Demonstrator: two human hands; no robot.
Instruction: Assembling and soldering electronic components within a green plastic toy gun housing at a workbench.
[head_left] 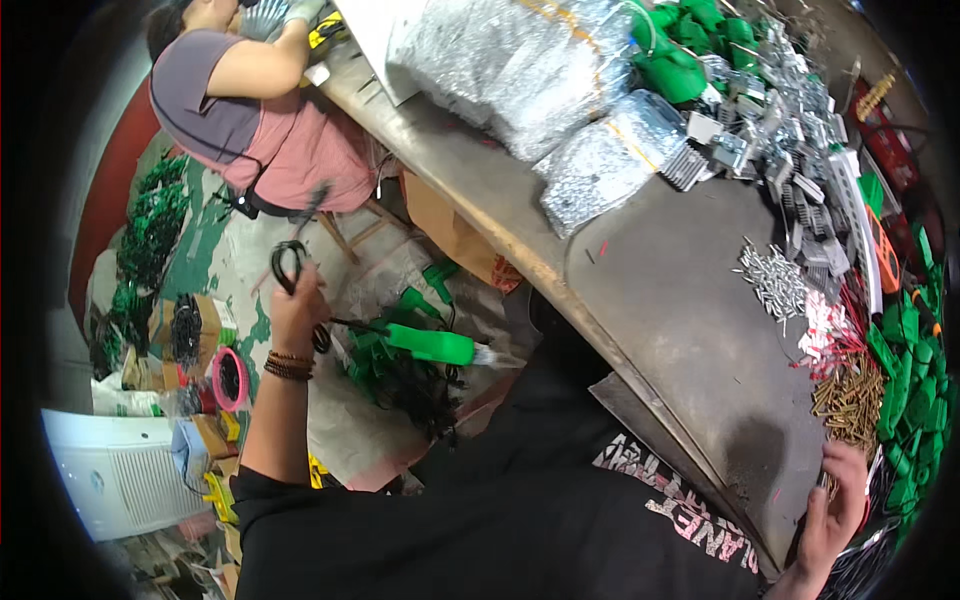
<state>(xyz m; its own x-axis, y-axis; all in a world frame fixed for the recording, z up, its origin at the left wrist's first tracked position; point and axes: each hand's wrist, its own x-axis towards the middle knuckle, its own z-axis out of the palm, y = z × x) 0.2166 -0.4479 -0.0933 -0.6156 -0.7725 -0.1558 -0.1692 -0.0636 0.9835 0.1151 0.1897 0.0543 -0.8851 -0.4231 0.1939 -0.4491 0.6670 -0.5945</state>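
Note:
My left hand [300,305] is raised over the floor at the left, its fingers closed round a looped black power cord [288,265]. The cord runs to a green tool body [430,345] with a clear pointed tip, which lies level in the air beside my lap. Below it is a heap of green tools with black cords [400,385] on a floor sheet. At the table's right end, my right hand [838,500] has bent fingers beside a pile of brass-coloured screws [850,405]. What its fingertips hold, if anything, is too small to make out.
On the metal table [660,290] lie bubble-wrapped bundles [500,70], silver screws [775,280], grey metal parts [800,190], red-and-white pieces [828,325] and green housings [905,400]. A co-worker [250,110] sits at the far left. A cardboard box [440,215] stands under the table edge.

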